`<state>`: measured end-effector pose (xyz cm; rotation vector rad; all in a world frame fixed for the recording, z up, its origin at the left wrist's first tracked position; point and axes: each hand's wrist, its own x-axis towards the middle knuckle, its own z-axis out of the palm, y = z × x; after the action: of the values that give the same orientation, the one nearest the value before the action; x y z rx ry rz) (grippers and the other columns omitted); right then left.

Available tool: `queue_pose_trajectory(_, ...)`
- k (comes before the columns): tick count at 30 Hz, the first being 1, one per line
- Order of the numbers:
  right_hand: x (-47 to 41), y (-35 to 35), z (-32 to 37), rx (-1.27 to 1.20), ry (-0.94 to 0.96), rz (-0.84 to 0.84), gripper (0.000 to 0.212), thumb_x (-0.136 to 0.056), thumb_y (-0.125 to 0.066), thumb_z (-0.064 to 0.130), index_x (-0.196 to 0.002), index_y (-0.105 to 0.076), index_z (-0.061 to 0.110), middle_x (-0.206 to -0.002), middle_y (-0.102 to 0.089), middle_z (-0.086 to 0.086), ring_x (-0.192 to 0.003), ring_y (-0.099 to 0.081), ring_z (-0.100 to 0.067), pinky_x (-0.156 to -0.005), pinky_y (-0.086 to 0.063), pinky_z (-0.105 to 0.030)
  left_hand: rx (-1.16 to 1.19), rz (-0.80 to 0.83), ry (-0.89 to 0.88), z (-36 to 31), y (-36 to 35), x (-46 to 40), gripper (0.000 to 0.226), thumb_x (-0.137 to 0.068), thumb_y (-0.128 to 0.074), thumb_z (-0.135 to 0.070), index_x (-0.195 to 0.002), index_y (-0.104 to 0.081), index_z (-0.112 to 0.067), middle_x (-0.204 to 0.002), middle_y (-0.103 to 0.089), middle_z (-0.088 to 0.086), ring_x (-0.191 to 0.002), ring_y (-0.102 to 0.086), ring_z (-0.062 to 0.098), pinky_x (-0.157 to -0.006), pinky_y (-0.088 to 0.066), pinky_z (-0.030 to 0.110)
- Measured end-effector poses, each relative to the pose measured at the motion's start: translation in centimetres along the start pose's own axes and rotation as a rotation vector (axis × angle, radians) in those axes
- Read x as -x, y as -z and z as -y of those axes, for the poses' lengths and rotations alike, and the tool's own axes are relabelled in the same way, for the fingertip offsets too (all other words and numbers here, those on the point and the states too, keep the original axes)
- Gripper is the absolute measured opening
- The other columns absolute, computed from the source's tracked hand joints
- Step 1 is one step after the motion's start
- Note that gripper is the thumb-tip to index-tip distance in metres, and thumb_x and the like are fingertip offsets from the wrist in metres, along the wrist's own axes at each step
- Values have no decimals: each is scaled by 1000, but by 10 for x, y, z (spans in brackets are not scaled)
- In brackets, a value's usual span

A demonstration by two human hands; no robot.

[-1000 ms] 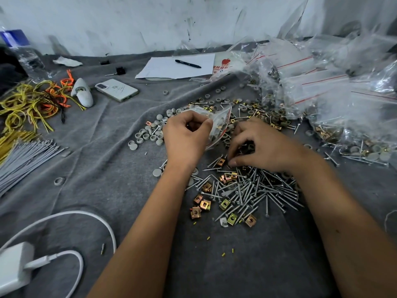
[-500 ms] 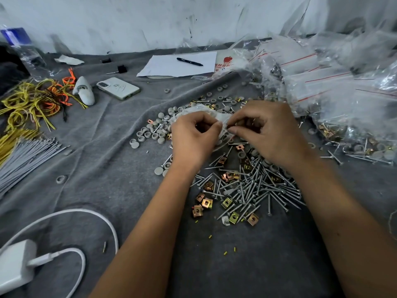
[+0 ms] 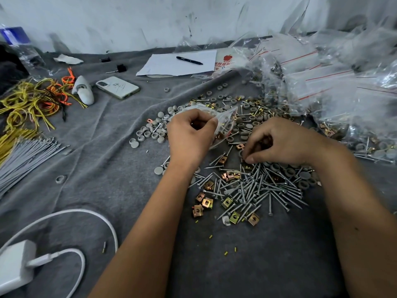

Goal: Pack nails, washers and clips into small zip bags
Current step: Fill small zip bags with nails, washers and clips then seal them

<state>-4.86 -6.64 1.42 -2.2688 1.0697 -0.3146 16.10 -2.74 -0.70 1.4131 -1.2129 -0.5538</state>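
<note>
My left hand grips a small clear zip bag with a red seal line, held just above the grey cloth. My right hand is down on the pile with fingers curled, pinching at small parts; what sits between the fingertips is hidden. Silver nails lie heaped below the right hand. Brass clips are scattered at the pile's near left edge. Grey round washers spread to the left of the bag and behind it.
Filled and empty zip bags are heaped at the right. A phone, paper with a pen, yellow and orange wires, grey cable ties and a white charger with cable lie on the grey cloth.
My right hand went from the bag's mouth back down and to the right onto the nail pile. The left hand kept its grip on the bag, which now tilts open to the right.
</note>
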Motion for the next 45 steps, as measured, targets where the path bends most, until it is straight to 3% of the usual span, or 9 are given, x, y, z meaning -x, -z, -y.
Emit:
queue_pose_trajectory(6,3,-1,4,-6,-94,48,25,-67,-93,42,-85,-76,42,-81,-67,7,-76,-65,-11,-71,-56,-34,-3,-5,-2,1,-1,0,22,-88,-77,-8,-69,-72,-17,-62,-65,-7,-52,-54,-1,-55,-44,16)
queue_pose_trajectory(9,4,-2,12,-4,-134,73,19,-70,-92,36,-80,-77,38,-82,-70,5,-76,-67,-13,-74,-59,-41,0,-3,-6,2,-1,-1,22,-88,-77,-8,-69,-72,-18,-62,-66,-7,-53,-55,0,-56,-45,17)
queue_pose_trajectory(15,-3,-14,34,342,-218,78,12,-84,-82,27,-76,-74,27,-73,-67,13,-70,-63,-4,-58,-46,-22,-13,2,-22,2,0,0,23,-88,-77,-7,-69,-72,-19,-63,-66,-10,-53,-54,-3,-56,-42,13)
queue_pose_trajectory(21,0,-8,40,384,-303,4,19,-83,-83,40,-83,-72,24,-81,-68,6,-77,-63,-11,-64,-48,-29,-12,3,-10,2,0,0,23,-88,-77,-8,-69,-71,-19,-59,-62,-11,-51,-50,-1,-54,-41,17)
queue_pose_trajectory(29,0,-10,38,402,-265,-20,15,-87,-80,32,-79,-74,22,-76,-67,8,-73,-62,-9,-59,-43,-26,-23,22,-5,2,0,0,22,-89,-77,-9,-70,-72,-19,-57,-60,-13,-51,-50,0,-53,-40,17)
queue_pose_trajectory(34,-1,-8,34,259,-151,-202,12,-92,-75,27,-85,-65,27,-89,-59,12,-85,-59,-11,-72,-43,-28,-37,22,-25,2,-1,1,22,-88,-77,-9,-69,-72,-18,-55,-59,-13,-49,-49,-1,-52,-39,15)
queue_pose_trajectory(40,-1,-8,31,60,-62,-371,12,-93,-74,16,-92,-62,20,-87,-69,3,-82,-66,-14,-76,-57,-37,-76,19,-43,2,-3,2,14,-88,-77,-8,-75,-76,-11,-63,-67,-6,-51,-53,-1,-53,-43,14)
queue_pose_trajectory(43,-4,-10,23,121,-156,-421,13,-87,-81,17,-86,-68,20,-77,-69,4,-69,-67,-10,-67,-57,-31,-82,10,-41,2,-2,2,14,-89,-77,-9,-75,-76,-12,-63,-68,-7,-52,-55,-2,-54,-45,14)
queue_pose_trajectory(45,-5,-10,16,137,-220,-464,16,-87,-81,18,-81,-66,21,-71,-67,6,-57,-65,-3,-52,-48,-16,-85,8,-37,1,-2,2,14,-89,-78,-10,-75,-76,-13,-64,-68,-7,-53,-56,-2,-53,-46,14)
